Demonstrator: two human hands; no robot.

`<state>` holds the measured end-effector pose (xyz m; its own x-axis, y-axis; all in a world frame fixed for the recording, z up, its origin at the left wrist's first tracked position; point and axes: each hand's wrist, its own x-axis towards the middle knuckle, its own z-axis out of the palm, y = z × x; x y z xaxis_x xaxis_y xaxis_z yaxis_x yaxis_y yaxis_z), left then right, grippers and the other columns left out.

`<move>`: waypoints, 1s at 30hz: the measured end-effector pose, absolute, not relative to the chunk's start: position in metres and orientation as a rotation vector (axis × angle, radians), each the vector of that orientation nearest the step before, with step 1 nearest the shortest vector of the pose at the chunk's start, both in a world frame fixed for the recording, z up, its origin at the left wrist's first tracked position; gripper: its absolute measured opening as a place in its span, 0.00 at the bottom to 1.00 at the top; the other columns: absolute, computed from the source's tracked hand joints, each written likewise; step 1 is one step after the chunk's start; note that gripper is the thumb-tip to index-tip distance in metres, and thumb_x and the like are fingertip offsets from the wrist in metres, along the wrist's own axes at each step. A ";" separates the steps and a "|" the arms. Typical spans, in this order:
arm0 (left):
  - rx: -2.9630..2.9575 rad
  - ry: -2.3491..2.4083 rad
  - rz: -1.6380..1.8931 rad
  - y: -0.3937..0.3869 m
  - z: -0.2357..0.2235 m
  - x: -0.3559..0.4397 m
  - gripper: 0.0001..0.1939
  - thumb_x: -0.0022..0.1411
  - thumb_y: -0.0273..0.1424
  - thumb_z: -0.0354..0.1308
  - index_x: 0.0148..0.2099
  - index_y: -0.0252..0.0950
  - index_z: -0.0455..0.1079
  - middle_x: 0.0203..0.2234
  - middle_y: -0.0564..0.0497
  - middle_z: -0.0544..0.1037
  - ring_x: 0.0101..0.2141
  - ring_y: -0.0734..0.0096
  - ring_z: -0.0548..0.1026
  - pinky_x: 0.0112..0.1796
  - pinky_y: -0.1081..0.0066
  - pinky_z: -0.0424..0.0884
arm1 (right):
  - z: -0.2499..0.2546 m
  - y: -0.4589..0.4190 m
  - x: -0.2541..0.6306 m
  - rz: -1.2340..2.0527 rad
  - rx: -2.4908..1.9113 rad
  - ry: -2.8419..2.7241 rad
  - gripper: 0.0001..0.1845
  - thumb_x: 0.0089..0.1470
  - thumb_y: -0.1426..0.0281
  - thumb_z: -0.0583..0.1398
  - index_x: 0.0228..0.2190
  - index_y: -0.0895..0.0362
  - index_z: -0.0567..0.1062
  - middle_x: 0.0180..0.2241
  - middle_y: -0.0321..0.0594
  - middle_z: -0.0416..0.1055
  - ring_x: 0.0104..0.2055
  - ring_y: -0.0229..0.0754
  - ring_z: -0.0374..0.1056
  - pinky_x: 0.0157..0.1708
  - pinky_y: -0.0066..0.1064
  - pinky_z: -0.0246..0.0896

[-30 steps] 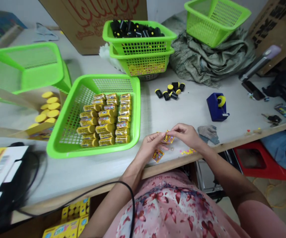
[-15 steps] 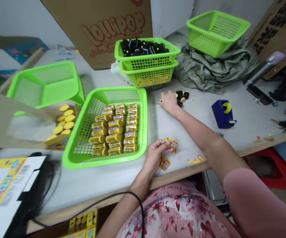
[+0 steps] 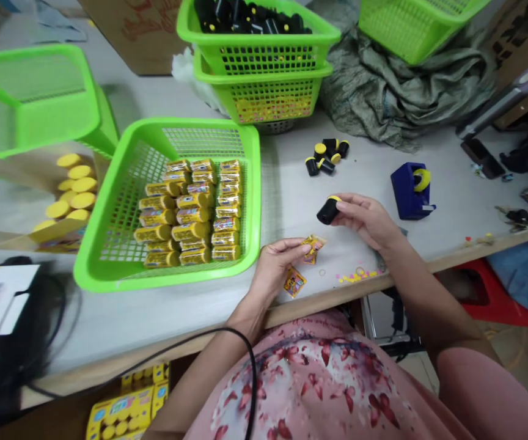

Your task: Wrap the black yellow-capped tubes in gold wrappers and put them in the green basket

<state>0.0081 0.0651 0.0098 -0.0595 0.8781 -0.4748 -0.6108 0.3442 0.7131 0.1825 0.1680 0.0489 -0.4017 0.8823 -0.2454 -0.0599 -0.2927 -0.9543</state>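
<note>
While pinched at the fingertips of the right hand (image 3: 365, 220), one black cylinder (image 3: 327, 211) with a yellow end, tilted over the table (image 3: 286, 183) and pointing toward the left hand (image 3: 277, 269). Around a small yellow packet (image 3: 312, 249), that left hand curled narrow, thumb and fingers closed on it, one corner sticking out past the fingertips. Just below, a second packet (image 3: 294, 282), flat on the table near its front edge. Beyond the right hand, a loose cluster of black cylinders (image 3: 323, 156), some with yellow ends up; farther right, a blue tape dispenser (image 3: 408, 190). Left of both hands, a green basket (image 3: 255, 201) holding rows of yellow tubes (image 3: 176, 208) on their sides. Behind it, two stacked green baskets (image 3: 264, 61), the top one full of black cylinders.
</note>
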 end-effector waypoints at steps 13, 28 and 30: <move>0.340 1.067 1.246 0.066 0.007 0.007 0.17 0.33 0.30 0.77 0.31 0.34 0.81 0.28 0.48 0.84 0.29 0.69 0.80 0.36 0.71 0.75 | 0.032 0.144 0.186 1.793 -1.093 -1.363 0.20 0.41 0.60 0.72 0.37 0.55 0.80 0.36 0.37 0.78 0.37 0.37 0.72 0.40 0.32 0.72; 0.432 1.142 1.357 0.066 0.006 0.013 0.17 0.35 0.32 0.76 0.31 0.35 0.78 0.25 0.54 0.81 0.25 0.76 0.75 0.31 0.74 0.70 | 0.025 0.122 0.171 1.438 -1.085 -1.553 0.20 0.43 0.59 0.70 0.37 0.54 0.75 0.38 0.39 0.78 0.41 0.40 0.75 0.46 0.36 0.72; 0.401 1.115 1.362 0.066 0.007 0.014 0.18 0.35 0.33 0.76 0.32 0.35 0.78 0.24 0.54 0.81 0.25 0.74 0.76 0.33 0.72 0.71 | 0.022 0.119 0.168 1.390 -1.084 -1.522 0.20 0.44 0.58 0.70 0.37 0.54 0.74 0.37 0.38 0.78 0.40 0.40 0.75 0.46 0.36 0.72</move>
<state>0.0135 0.0660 0.0070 -0.1713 0.9031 -0.3938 -0.5647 0.2375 0.7904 0.1685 0.1190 0.0217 -0.3225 0.9466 0.0058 0.0799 0.0333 -0.9962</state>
